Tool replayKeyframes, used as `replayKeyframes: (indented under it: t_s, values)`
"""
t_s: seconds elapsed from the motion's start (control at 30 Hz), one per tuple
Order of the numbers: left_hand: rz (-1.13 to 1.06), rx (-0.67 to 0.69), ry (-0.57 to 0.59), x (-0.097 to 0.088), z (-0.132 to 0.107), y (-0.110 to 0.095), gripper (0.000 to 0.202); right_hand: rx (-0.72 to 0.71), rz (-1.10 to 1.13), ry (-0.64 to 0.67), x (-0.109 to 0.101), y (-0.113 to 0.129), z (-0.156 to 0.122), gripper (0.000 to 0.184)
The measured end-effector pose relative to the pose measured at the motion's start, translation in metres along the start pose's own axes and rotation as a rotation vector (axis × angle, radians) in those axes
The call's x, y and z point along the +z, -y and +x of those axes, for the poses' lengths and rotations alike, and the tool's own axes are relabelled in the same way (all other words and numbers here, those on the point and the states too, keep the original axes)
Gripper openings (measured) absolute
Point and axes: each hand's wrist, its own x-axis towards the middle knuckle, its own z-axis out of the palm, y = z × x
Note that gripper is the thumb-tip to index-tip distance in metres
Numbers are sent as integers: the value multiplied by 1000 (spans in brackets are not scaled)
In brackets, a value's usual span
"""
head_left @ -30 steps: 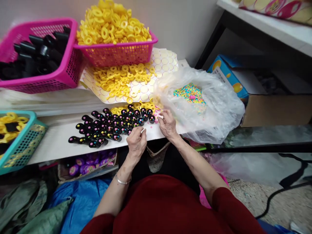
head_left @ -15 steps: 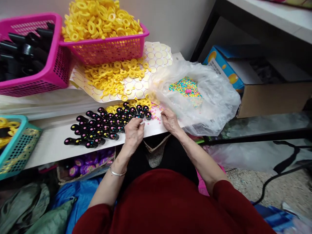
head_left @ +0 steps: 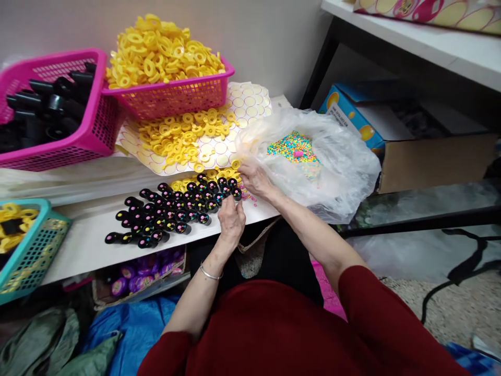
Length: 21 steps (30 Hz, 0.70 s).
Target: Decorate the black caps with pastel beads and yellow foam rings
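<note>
Rows of small black caps [head_left: 172,211] with coloured beads in them lie on the white shelf [head_left: 90,240]. My left hand [head_left: 231,222] is at the right end of the rows, fingers pinched closed at the caps' edge; what it holds is hidden. My right hand [head_left: 253,178] reaches to the loose yellow rings [head_left: 219,173] beside the caps, fingers curled down onto them. A clear plastic bag [head_left: 336,167] of pastel beads [head_left: 293,147] lies open just right of that hand. A few loose pink beads [head_left: 247,197] sit between my hands.
A pink basket [head_left: 172,94] heaped with yellow rings and a pink basket [head_left: 58,146] of black parts stand at the back. More yellow rings lie on a sticker sheet [head_left: 250,104]. A teal basket [head_left: 31,250] sits at left, a cardboard box [head_left: 430,162] at right.
My right hand moved up and left from the shelf edge to the yellow rings. My left hand shifted slightly right along the caps. The view also shifted.
</note>
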Motion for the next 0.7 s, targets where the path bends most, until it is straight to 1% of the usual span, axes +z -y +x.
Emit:
replayKeyframes:
  t_s: [0.1, 0.17, 0.2, 0.27, 0.37, 0.47, 0.57, 0.63, 0.7]
  values:
    - [36, -15, -3, 9, 2, -1, 14, 5, -186, 175, -1, 0, 23, 30]
    - [41, -31, -6, 13, 4, -2, 20, -35, -256, 265, -1, -1, 30, 30]
    - [42, -41, -7, 14, 5, -2, 23, -54, -274, 288, -2, -2, 31, 29]
    - [48, -65, 0, 17, 7, -2, 31, -82, -280, 295, -2, -3, 30, 26]
    - [86, -110, 47, 23, 11, -2, 41, -79, -236, 258, -3, -7, 26, 25]
    - [119, -121, 55, 28, 14, -1, 39, 4, -92, 171, -2, -12, 22, 19]
    - [108, -95, 12, 29, 15, -1, 32, 99, 191, 9, -1, -17, 17, 3]
    - [97, -72, -1, 29, 13, -2, 31, 160, 423, -114, -2, -17, 10, 10]
    - [80, -40, -1, 27, 11, -2, 32, 245, 637, -201, -4, -14, -1, 15]
